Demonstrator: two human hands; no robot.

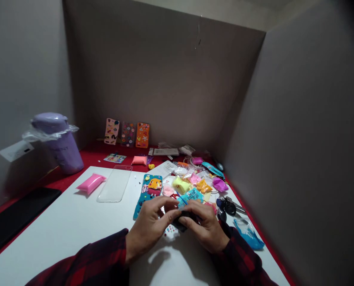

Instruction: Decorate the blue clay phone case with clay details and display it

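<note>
Both hands meet above the white board at the lower middle. My left hand [149,219] pinches the near side of a small dark, soft-looking lump [180,226], perhaps black clay or its packet. My right hand [207,225] grips the same lump from the other side, with fingers curled over it. Much of it is hidden by the fingers. Just beyond my left hand lies a teal phone case [141,197] decorated with a raised figure in orange and dark pink. Tiny coloured beads [171,229] lie beneath the hands.
A clear phone case [115,186] and a pink packet [91,184] lie left. Several coloured clay packets [204,186] crowd the right, near keys [229,206] and a blue bag [251,237]. A purple tumbler [62,149] stands far left; three decorated cases [128,134] lean at the back.
</note>
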